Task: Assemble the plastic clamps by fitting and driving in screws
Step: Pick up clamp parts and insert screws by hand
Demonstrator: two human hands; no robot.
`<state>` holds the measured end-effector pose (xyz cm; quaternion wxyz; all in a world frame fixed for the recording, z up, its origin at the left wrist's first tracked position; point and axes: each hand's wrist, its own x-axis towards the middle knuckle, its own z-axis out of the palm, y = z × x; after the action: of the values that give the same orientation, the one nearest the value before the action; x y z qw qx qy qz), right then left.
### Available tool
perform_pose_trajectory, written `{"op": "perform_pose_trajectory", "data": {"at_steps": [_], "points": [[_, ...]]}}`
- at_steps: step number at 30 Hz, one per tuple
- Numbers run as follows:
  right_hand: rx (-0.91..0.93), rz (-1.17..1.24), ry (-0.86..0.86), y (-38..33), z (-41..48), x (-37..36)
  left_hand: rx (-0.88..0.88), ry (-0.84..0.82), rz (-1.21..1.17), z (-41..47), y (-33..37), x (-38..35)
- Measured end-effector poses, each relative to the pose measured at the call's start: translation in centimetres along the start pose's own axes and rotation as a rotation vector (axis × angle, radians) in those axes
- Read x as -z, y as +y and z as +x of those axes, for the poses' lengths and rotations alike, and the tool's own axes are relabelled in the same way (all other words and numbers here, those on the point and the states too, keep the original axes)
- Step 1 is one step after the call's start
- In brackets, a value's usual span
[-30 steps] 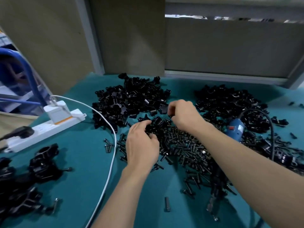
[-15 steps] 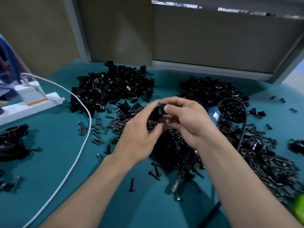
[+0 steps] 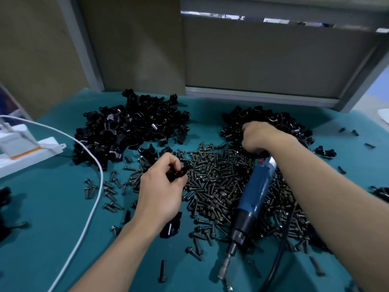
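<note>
The left hand (image 3: 162, 192) pinches a small black clamp piece (image 3: 179, 171) between its curled fingers (image 3: 168, 163), just at the near-left edge of the screw heap (image 3: 221, 182) on the teal tabletop (image 3: 52, 218). The right hand (image 3: 259, 137) reaches into the right pile of clamp parts (image 3: 271, 121); its fingers curl down among the parts and are hidden, so what they grip cannot be told. A blue electric screwdriver (image 3: 255, 192) lies on the screws, just under the right wrist. Another clamp pile (image 3: 130, 129) sits beyond the left fingers.
</note>
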<state>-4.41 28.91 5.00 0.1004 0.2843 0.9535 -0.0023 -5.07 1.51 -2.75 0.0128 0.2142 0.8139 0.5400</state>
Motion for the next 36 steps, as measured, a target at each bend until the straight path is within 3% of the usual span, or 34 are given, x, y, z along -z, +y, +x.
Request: {"op": "perform_pose_trajectory", "data": {"at_steps": [2,4,10,13,17,21,24,26,27,29,31,34,36], "points": [[0.056,-0.173,-0.138,0.5,2.0,-0.5,0.006,0.003,-0.007,0.0,0.1,-0.1],[0.098,-0.234,-0.104,0.7,3.2,-0.5,0.028,0.027,-0.026,0.1,0.1,0.3],[0.064,-0.061,-0.045,-0.2,3.9,-0.6,0.102,0.172,0.122,1.9,-0.5,2.4],[0.053,0.039,-0.007,-0.3,3.4,-0.7,0.139,0.127,0.233,2.2,-0.8,2.8],[0.005,0.036,0.083,-0.2,1.9,-0.6,0.048,-0.042,0.366,1.5,-0.7,2.3],[0.02,0.085,0.238,-2.0,0.4,0.7,0.06,-0.086,0.154,1.6,-1.0,2.0],[0.098,0.399,0.278,-5.0,-0.6,1.9,0.035,0.055,0.085,2.0,-0.7,2.8],[0.194,0.687,0.164,-7.2,-1.7,2.0,0.034,0.129,0.03,2.1,-0.6,3.1],[0.255,0.713,0.082,-8.2,-2.2,1.8,0.04,0.148,0.019,2.2,-0.6,3.2],[0.32,0.508,-0.021,-9.7,-2.3,1.1,0.057,0.173,0.035,2.3,-0.5,3.4],[0.279,0.275,0.006,-10.5,-1.6,0.5,0.096,0.16,0.078,2.4,-0.8,3.5],[0.185,0.365,0.11,-10.6,0.3,0.4,0.185,0.089,0.134,2.7,-1.6,3.6],[0.164,0.44,0.086,-10.8,1.6,0.4,0.175,0.0,0.181,2.9,-1.6,3.8]]}}
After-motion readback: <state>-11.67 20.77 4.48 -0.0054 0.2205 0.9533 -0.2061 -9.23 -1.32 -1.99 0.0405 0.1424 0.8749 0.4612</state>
